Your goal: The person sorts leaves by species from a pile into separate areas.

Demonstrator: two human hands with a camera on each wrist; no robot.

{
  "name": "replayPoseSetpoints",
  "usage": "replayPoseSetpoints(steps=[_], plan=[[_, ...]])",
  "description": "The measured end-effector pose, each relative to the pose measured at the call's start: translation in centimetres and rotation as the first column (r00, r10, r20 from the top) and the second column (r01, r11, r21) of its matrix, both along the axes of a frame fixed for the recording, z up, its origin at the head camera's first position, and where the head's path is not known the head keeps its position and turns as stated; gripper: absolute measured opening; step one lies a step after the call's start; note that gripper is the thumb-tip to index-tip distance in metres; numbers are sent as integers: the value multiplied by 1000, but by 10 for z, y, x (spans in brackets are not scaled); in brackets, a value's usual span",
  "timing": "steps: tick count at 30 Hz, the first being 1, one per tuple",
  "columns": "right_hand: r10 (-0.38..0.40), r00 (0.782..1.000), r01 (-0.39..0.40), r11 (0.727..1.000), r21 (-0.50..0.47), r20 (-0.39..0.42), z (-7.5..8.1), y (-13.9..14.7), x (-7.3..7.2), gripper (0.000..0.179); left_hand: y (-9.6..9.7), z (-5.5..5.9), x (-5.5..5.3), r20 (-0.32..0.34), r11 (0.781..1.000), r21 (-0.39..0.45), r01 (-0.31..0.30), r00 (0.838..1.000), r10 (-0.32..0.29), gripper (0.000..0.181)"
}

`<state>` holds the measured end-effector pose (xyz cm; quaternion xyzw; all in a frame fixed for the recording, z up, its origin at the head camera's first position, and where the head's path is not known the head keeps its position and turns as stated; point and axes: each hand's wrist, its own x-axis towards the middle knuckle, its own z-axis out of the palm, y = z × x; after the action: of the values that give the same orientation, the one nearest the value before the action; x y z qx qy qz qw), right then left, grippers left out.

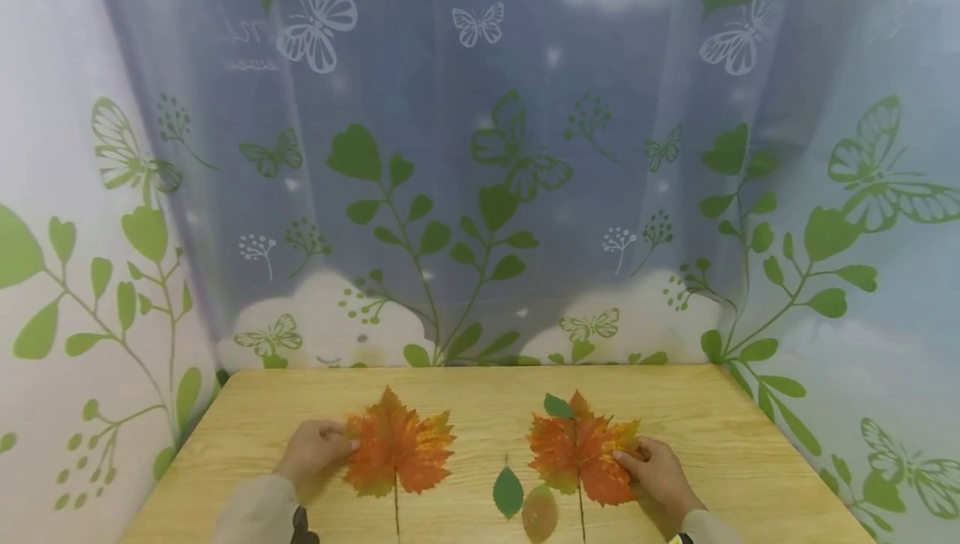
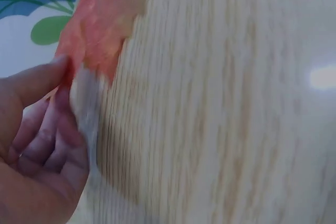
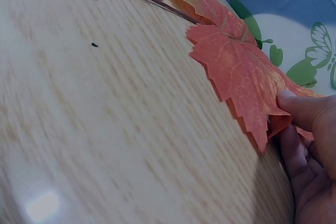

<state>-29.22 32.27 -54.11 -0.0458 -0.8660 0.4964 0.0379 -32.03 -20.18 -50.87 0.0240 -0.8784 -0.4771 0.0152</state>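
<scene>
Two orange maple leaves with dark stems lie side by side on the wooden table. My left hand (image 1: 313, 451) pinches the left edge of the left maple leaf (image 1: 399, 444) between thumb and fingers; the left wrist view shows the thumb on its orange edge (image 2: 100, 24). At the other side, my right hand (image 1: 658, 471) pinches the right edge of the right maple leaf (image 1: 573, 454), whose margin curls at the fingertips in the right wrist view. A small green leaf (image 1: 557, 406) lies at the top of the right maple leaf.
Between the maple leaves, nearer the front, lie a green oval leaf (image 1: 507, 491) and a yellowish-brown oval leaf (image 1: 540, 514). The wooden table (image 1: 277, 394) ends at a curtain (image 1: 420, 236) printed with butterflies and plants. A tiny dark speck (image 3: 94, 44) shows on the tabletop.
</scene>
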Motion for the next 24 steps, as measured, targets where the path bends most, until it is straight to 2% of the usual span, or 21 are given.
replayPoseSetpoints(steps=[3,6,10,12,14,17,20,24], plan=[[18,1000,-18,1000,-25,-13,-1,-1,0,23,1,-3,-4,-65,997,-36,-64,996,62,34],[18,1000,-18,999,-41,-18,-1,-2,0,23,3,-8,-10,-117,992,0,-123,986,122,33],[-18,1000,18,999,-34,-8,1,-5,-1,23,7,-13,-16,-149,986,68,-155,975,163,36],[-36,999,36,999,-33,-8,2,-6,-1,26,9,-15,-17,-129,983,75,-170,976,178,41],[-52,999,52,998,-40,-13,2,-8,-1,29,11,-15,-15,-104,985,37,-169,980,172,47],[-83,997,82,992,-99,-3,3,-10,-1,29,15,-11,-9,-52,992,-26,-123,991,121,50],[-118,993,118,984,-131,10,5,-11,2,25,19,-8,-3,-57,993,-88,-77,996,72,49],[-144,989,148,979,-140,37,11,-14,6,36,21,-9,4,-76,993,-98,-71,995,63,45]])
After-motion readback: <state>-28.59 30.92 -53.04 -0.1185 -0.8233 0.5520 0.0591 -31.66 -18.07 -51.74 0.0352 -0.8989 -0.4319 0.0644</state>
